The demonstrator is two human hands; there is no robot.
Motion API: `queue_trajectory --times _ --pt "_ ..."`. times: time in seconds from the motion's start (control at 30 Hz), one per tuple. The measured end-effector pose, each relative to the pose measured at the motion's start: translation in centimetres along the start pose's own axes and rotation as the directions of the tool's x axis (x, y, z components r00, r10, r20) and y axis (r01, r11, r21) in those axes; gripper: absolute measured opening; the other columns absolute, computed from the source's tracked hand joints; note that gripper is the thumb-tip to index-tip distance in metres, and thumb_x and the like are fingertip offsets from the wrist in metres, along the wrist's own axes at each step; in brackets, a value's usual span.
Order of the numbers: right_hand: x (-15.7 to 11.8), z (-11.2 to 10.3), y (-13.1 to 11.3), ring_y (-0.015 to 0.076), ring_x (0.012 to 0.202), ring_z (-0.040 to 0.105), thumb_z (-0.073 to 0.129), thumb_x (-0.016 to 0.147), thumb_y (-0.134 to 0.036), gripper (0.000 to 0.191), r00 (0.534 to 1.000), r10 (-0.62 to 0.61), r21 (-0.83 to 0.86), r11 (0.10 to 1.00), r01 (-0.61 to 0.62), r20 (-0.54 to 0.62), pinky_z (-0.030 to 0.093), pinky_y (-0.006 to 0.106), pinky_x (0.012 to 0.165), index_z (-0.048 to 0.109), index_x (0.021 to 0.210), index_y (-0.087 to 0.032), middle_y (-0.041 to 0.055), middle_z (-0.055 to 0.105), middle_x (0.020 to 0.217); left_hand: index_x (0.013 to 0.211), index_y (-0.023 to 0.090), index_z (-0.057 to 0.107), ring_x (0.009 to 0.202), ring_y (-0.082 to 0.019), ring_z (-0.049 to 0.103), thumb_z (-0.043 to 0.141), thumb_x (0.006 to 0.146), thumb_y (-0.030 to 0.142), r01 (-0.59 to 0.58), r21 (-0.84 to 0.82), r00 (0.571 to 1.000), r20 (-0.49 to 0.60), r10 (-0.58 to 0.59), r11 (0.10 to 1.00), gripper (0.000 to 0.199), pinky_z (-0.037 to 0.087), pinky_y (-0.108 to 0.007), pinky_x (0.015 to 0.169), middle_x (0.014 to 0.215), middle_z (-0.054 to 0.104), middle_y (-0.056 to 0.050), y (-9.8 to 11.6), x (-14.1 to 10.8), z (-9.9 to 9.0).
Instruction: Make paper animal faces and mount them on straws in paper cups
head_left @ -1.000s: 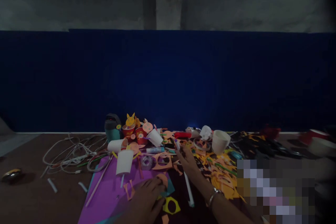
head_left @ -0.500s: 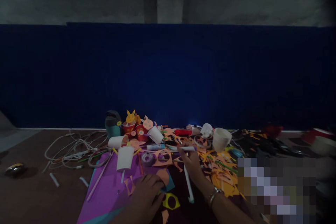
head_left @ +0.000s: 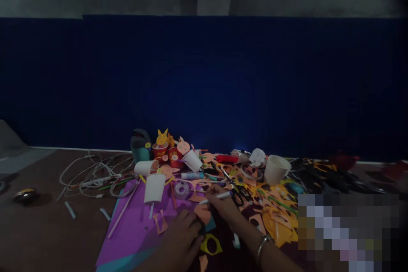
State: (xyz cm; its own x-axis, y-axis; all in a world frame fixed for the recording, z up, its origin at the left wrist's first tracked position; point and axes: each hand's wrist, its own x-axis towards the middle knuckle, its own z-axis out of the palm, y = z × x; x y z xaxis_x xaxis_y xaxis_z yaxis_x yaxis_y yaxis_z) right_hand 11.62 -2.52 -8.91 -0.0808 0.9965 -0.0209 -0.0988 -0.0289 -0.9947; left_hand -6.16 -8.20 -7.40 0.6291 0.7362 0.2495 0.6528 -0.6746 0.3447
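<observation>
In my right hand (head_left: 223, 206) is a white marker pen (head_left: 223, 195), pinched with its tip to the left, just above an orange paper circle (head_left: 202, 212). My left hand (head_left: 183, 233) grips the circle's near left side, its fingers curled and partly hiding the edge. A yellow paper scrap with a round hole (head_left: 211, 244) lies beside my left thumb. Beyond my right hand are black-handled scissors (head_left: 237, 191). Another white pen (head_left: 236, 240) lies partly under my right forearm. A white paper cup (head_left: 154, 189) with a straw stands upside down on purple paper (head_left: 127, 229).
Behind are a glue stick (head_left: 192, 175), a tape roll (head_left: 182, 190), red cups with paper animal faces (head_left: 162, 137) and a teal bottle (head_left: 140, 146). White cables (head_left: 95, 174) coil at left. White cups (head_left: 276, 169) and yellow paper scraps (head_left: 280, 225) lie at right.
My right hand has come left and nearer with the marker, bringing its tip over the orange circle. The scissors now show. My left hand stays at the circle; the view has shifted slightly.
</observation>
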Motion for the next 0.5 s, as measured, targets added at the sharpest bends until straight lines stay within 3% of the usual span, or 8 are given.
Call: queue_trajectory --times 0.2,0.5 --pt "-0.02 0.10 0.45 0.0127 0.050 0.057 0.056 0.069 -0.023 0.010 1.000 -0.008 -0.157 0.988 0.009 0.009 0.039 0.022 0.049 0.051 0.062 -0.019 -0.0053 0.056 0.050 0.089 0.021 0.057 0.086 -0.019 0.054 0.045 0.087 0.022 0.038 0.056 0.996 0.076 -0.042 0.998 0.012 0.042 -0.029 0.072 0.095 0.059 -0.003 0.43 0.15 -0.44" --pt "-0.36 0.40 -0.23 0.0118 0.047 0.056 0.055 0.065 -0.019 0.010 0.999 0.033 -0.194 0.981 -0.032 0.005 0.039 0.020 0.045 0.049 0.057 -0.020 -0.0066 0.055 0.045 0.091 0.023 0.057 0.076 -0.017 0.059 0.041 0.089 0.026 0.067 0.120 0.988 0.132 -0.083 0.991 0.016 0.042 -0.028 0.063 0.095 0.060 -0.002 0.58 0.19 -0.63"
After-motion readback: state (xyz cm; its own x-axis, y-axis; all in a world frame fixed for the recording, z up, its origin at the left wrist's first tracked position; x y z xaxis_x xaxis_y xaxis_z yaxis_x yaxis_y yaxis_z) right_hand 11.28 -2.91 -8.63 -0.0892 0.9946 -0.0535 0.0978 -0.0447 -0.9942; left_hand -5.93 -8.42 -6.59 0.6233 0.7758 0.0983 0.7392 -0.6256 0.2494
